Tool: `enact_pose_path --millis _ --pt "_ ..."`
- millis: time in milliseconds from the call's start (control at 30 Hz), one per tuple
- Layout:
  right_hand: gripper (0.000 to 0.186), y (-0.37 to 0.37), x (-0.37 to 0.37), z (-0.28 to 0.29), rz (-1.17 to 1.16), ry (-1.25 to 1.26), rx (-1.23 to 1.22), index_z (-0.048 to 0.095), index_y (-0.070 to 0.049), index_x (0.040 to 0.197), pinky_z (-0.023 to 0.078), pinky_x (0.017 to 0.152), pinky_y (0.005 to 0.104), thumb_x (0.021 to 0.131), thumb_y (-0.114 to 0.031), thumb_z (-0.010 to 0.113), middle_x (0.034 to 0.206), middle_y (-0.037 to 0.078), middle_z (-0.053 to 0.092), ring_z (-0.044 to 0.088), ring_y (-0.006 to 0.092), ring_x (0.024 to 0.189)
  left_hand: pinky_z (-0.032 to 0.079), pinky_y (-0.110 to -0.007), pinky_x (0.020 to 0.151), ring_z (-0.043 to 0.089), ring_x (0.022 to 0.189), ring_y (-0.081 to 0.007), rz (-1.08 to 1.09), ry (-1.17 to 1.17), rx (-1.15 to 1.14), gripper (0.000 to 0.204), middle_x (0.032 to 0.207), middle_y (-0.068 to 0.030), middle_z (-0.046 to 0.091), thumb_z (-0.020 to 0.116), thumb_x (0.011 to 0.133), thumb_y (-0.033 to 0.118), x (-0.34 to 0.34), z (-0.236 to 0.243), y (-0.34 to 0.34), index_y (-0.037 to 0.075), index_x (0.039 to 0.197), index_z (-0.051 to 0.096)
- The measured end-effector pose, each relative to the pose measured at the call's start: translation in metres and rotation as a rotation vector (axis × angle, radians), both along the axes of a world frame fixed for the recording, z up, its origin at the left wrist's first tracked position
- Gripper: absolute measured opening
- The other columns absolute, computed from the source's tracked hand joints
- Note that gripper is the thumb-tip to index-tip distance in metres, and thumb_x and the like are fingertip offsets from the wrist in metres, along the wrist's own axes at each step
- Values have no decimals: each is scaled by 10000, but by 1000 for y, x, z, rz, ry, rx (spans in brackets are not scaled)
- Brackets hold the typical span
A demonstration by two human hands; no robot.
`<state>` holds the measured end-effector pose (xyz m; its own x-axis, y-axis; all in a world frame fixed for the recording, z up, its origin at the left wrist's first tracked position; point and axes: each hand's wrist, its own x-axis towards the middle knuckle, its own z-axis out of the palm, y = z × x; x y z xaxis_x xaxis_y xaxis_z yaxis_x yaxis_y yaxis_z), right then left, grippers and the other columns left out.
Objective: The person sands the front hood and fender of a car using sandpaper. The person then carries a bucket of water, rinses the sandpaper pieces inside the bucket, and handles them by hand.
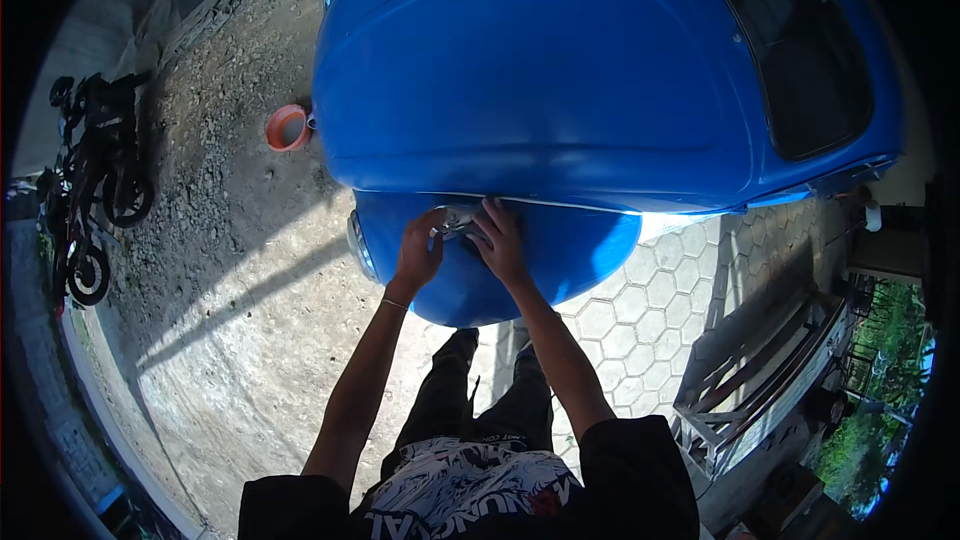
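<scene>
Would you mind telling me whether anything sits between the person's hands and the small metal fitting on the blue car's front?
Nothing visible does. Both the left hand and the right hand already rest on the blue car, flanking the metal fitting just below the hood edge.

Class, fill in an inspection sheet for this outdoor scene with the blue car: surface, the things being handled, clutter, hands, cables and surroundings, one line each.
Surface: gravel ground on the left, hexagonal paving on the right.
Things handled: blue car, hood closed; small metal part at the hood's front edge.
Clutter: orange ring-shaped object on the gravel beside the car.
Hands: left hand and right hand both on the metal part; whether they grip it cannot be told.
Cables: nothing seen.
Surroundings: parked motorcycles far left, wooden bench on the right, greenery beyond it.
</scene>
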<state>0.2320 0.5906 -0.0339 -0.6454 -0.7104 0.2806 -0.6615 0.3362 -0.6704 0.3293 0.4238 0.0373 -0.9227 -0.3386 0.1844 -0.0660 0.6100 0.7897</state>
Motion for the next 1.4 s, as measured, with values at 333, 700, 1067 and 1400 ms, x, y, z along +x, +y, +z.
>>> enact_pose_path --millis 333,700,1067,1400 --pt "435 -71 5 22 -45 -127 -194 634 -76 1233 463 993 408 811 -75 738 1276 139 597 551 330 1203 534 -365 883 682 1025 -320 328 -37 362 273 1099 -204 691 609 885 26 7 -65 -21 13 1150 675" --pt "376 -65 11 23 -293 -23 21 634 -5 1181 417 959 428 812 -67 676 1176 137 635 517 356 1088 531 -295 850 692 1001 -195 349 -132 495 279 1080 -178 712 571 949 104 5 -82 -20 52 1206 669" --pt "312 -29 -12 12 -281 -45 -37 672 -19 1088 433 949 441 792 -108 711 1108 128 657 545 349 1065 505 -305 878 672 1028 -214 411 -56 632 484 1091 -187 703 408 1048 342 -2 -78 -17 -5 1371 507" --pt "266 -63 17 25 63 -98 -114 682 -45 955 456 959 425 705 -74 766 1167 66 669 558 321 1089 504 -357 867 673 1018 -277 493 -179 580 563 1031 -196 702 371 1036 462 6 -67 -40 11 1316 560"
